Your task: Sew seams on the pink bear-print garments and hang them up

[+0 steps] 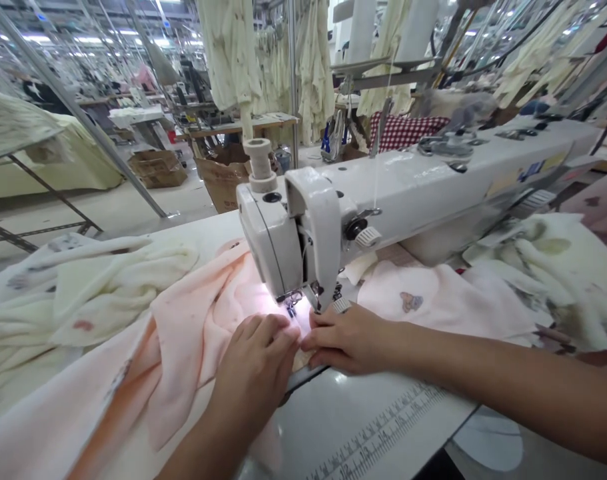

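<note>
Pale pink fabric (183, 320) lies under the lit needle area of a white sewing machine (278, 247) and drapes off to the left. Just in front of the presser foot (292, 308), my left hand (258, 357) has its fingers bent together on the fabric's edge. From the right, my right hand (350, 339) pinches the same edge, its fingertips close to those of the left hand. Both hands are beside the needle, with the machine head above them. The bit of cloth between the fingertips is mostly hidden.
Cream printed fabric (113, 287) is heaped at the left. A pink piece with a bear print (443, 300) and more cream cloth (568, 260) lie at the right. A ruler scale (383, 433) runs along the table's front. Cardboard boxes (158, 168) stand on the floor behind.
</note>
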A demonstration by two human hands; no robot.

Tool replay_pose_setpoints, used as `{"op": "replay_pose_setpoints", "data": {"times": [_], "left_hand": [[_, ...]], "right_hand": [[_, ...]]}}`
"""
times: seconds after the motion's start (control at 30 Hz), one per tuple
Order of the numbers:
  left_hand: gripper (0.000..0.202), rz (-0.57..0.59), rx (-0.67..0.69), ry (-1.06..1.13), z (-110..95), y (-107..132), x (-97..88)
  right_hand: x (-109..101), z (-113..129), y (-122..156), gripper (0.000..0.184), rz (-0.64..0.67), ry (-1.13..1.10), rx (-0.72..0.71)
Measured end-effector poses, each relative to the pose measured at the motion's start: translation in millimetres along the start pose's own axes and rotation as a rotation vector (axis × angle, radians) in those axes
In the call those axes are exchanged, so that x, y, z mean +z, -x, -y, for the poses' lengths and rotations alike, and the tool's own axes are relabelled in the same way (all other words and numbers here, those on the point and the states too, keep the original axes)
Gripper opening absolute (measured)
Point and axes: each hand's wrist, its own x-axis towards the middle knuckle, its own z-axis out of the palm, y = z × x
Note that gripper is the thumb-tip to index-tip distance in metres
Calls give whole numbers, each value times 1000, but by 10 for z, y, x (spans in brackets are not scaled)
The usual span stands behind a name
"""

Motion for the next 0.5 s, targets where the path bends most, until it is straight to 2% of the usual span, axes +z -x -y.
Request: {"op": "replay_pose_setpoints", "data": {"times": [0.17, 0.3, 0.4, 0.5], "left_hand": [[19, -10, 10, -34, 2, 7, 1], [18, -2, 0, -33, -1, 5, 1], [17, 4, -7, -21, -6, 0, 1], [17, -9, -1, -16, -5, -3, 4]], "right_hand": [[18, -22, 3, 23, -16, -24, -3], [-2, -75, -11, 19, -67, -192, 32], [-50, -107, -35, 15, -78, -366, 114], [-62, -152, -61, 21, -79, -578, 296]]}}
